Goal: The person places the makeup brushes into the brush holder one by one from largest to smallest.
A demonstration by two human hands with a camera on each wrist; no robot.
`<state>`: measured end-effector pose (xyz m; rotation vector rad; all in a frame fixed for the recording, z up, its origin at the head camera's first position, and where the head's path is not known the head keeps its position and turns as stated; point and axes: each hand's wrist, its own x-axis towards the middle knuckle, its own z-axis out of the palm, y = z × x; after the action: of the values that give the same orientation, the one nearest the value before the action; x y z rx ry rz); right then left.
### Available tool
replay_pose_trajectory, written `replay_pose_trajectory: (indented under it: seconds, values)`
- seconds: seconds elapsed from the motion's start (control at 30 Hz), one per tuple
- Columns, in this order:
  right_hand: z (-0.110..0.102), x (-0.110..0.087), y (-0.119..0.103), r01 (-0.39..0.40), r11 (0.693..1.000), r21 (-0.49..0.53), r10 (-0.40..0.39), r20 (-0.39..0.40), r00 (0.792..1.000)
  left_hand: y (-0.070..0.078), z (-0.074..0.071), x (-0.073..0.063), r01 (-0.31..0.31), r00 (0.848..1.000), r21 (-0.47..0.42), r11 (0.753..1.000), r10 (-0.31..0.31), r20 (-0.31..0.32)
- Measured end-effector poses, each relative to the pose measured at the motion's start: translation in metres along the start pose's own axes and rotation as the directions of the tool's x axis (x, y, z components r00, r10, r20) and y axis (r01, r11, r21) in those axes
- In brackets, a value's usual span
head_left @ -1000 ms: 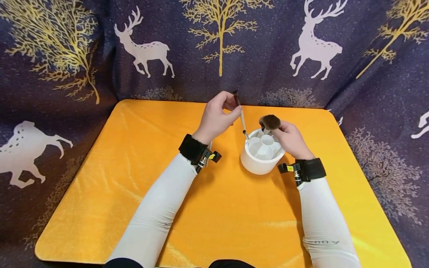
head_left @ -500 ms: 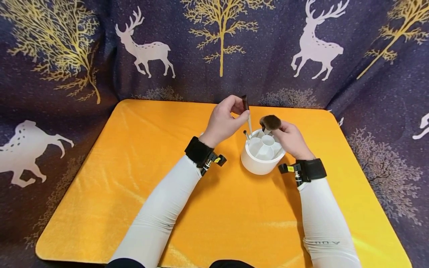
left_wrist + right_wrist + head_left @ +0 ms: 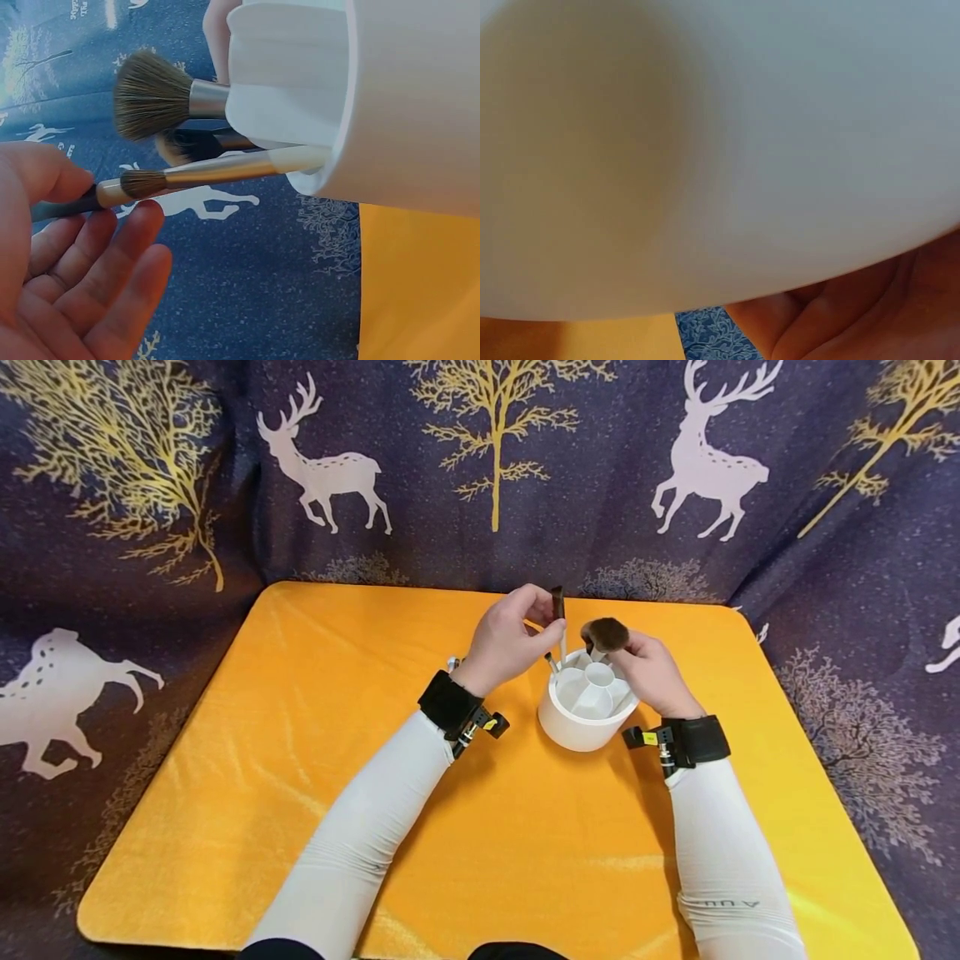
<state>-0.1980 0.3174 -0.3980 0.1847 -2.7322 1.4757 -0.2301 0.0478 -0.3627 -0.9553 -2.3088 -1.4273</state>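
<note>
A white round brush holder [image 3: 576,732] with petal-shaped compartments stands right of the table's middle. My left hand [image 3: 504,642] pinches a slim makeup brush [image 3: 558,603] near its dark upper end, its pale handle reaching down into the holder's back left. Beside it leans a small brush [image 3: 142,183]. A large fluffy brush [image 3: 609,633] rises from the far side, and the left wrist view shows another dark brush [image 3: 202,142] below it. My right hand [image 3: 654,672] grips the holder at its right rear; some of its fingers are hidden. The holder's wall [image 3: 802,150] fills most of the right wrist view.
A yellow cloth [image 3: 300,760] covers the table. Behind it hangs a dark curtain [image 3: 427,452] with deer and trees. A small silvery thing [image 3: 453,664], mostly hidden, shows behind my left wrist.
My left hand has moved right and slightly down, bringing the slim brush from the holder's left edge into its back left. The right hand and holder stay in place.
</note>
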Motion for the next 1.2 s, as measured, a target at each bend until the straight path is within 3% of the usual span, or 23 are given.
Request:
replay_pose_trajectory:
  seconds: [0.3,0.7,1.2]
  values:
    - [0.000,0.001,0.002,-0.001,1.000,-0.017,0.001,-0.004,1.000,-0.002,0.001,-0.004,0.031,0.993,0.015,0.999,-0.032,0.111]
    - [0.001,0.001,0.002,0.010,1.000,-0.013,-0.010,0.000,1.000,-0.006,-0.009,-0.008,0.103,0.994,-0.056,0.993,-0.101,0.053]
    - [0.002,0.001,0.001,0.010,1.000,0.001,-0.010,-0.017,1.000,-0.022,-0.024,-0.016,0.109,0.994,-0.065,0.992,-0.109,0.010]
